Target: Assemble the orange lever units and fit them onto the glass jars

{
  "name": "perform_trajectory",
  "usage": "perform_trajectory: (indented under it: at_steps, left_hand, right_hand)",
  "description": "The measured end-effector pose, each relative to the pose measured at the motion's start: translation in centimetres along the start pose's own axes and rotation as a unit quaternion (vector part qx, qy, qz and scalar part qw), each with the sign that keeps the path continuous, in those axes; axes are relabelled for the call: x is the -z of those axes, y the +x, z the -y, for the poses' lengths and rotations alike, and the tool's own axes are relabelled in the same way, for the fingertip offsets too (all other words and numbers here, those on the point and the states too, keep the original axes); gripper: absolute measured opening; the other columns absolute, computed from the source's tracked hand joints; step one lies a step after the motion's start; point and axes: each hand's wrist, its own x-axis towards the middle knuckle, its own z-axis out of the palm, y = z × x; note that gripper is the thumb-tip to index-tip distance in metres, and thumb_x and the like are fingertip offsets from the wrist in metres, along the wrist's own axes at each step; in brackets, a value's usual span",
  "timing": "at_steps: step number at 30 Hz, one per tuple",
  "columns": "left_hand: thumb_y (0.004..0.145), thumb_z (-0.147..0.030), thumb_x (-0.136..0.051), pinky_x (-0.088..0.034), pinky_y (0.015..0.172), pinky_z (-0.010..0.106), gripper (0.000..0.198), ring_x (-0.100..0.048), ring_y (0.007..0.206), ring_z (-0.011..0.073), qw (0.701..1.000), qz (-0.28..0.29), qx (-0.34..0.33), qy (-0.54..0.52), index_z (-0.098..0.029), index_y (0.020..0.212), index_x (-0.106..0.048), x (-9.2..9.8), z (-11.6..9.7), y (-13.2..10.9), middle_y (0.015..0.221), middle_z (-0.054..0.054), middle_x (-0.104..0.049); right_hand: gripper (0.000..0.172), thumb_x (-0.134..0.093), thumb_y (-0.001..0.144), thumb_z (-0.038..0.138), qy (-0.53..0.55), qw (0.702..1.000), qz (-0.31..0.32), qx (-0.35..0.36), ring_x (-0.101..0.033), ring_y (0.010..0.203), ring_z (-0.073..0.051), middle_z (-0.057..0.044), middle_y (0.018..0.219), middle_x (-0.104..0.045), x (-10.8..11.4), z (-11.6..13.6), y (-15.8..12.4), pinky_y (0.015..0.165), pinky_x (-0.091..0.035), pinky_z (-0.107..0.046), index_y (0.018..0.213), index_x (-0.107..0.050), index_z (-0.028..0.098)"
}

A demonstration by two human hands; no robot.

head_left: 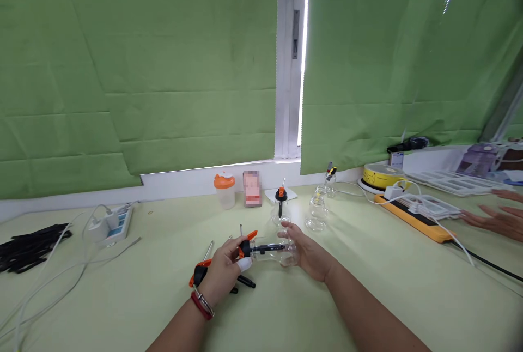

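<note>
A clear glass bottle (pixel 267 256) lies sideways between my two hands above the table, with a black stem inside it. My right hand (pixel 308 254) is wrapped round the bottle's wide base. At its neck, my left hand (pixel 223 273) grips a black-and-orange spout cap (pixel 244 249); its thumb has a white covering. Under and beside that hand lie more spout caps (pixel 199 274) with metal spouts and black stems. Just beyond, another glass bottle (pixel 281 214) stands upright with a cap in it. Several clear glass bottles (pixel 316 218) stand to the right.
An orange-lidded cup (pixel 225 193) and a phone (pixel 252 188) stand by the wall. On the right are an orange power strip (pixel 412 220), a yellow round container (pixel 383 176) and another person's hands (pixel 496 221). Black strips (pixel 30 246), cables and a white power strip (pixel 118 225) lie left.
</note>
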Motion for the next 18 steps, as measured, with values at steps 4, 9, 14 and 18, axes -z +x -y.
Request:
perform_trajectory:
  at_steps: [4, 9, 14, 18]
  left_hand:
    - [0.067, -0.024, -0.067, -0.047, 0.092, 0.037, 0.042, -0.058, 0.101, 0.0217, 1.0, -0.01, 0.01, -0.018, -0.024, 0.109, -0.064, 0.0, 0.1, 0.1, 0.109, 0.005, -0.058]
    - [0.066, -0.025, -0.067, -0.047, 0.091, 0.036, 0.042, -0.058, 0.101, 0.0215, 1.0, -0.015, -0.003, -0.001, -0.025, 0.108, -0.066, 0.1, -0.3, 0.0, 0.104, 0.004, -0.058]
    - [0.067, -0.024, -0.066, -0.047, 0.091, 0.036, 0.04, -0.059, 0.098, 0.0208, 1.0, -0.017, -0.002, 0.005, -0.025, 0.107, -0.067, 0.0, -0.4, -0.1, 0.1, 0.004, -0.058]
    - [0.065, -0.023, -0.068, -0.048, 0.09, 0.036, 0.04, -0.059, 0.097, 0.021, 1.0, -0.031, -0.004, 0.002, -0.024, 0.105, -0.067, -0.1, -0.2, -0.1, 0.1, 0.004, -0.06]
  right_hand:
    - [0.057, -0.067, 0.072, 0.036, -0.019, 0.997, 0.058, 0.042, -0.054, 0.098, -0.018, -0.004, 0.123, -0.04, 0.6, 0.0, -0.2, 0.076, -0.054, -0.035, 0.123, -0.042, 0.034]
    - [0.054, -0.061, 0.078, 0.045, -0.013, 0.999, 0.05, 0.005, -0.06, 0.091, -0.019, -0.006, 0.114, -0.047, 0.7, -0.1, 0.0, 0.062, -0.055, -0.03, 0.125, -0.041, 0.03]
    - [0.051, -0.051, 0.079, 0.06, -0.037, 0.999, 0.021, -0.019, -0.066, 0.068, -0.017, -0.004, 0.091, -0.056, 0.7, -0.8, 0.7, 0.038, -0.045, -0.02, 0.114, -0.045, 0.023]
    - [0.062, -0.042, 0.078, 0.07, -0.063, 0.997, -0.002, -0.052, -0.067, 0.059, -0.018, -0.006, 0.084, -0.059, 0.9, -1.2, 0.9, 0.032, -0.038, -0.018, 0.115, -0.042, 0.019]
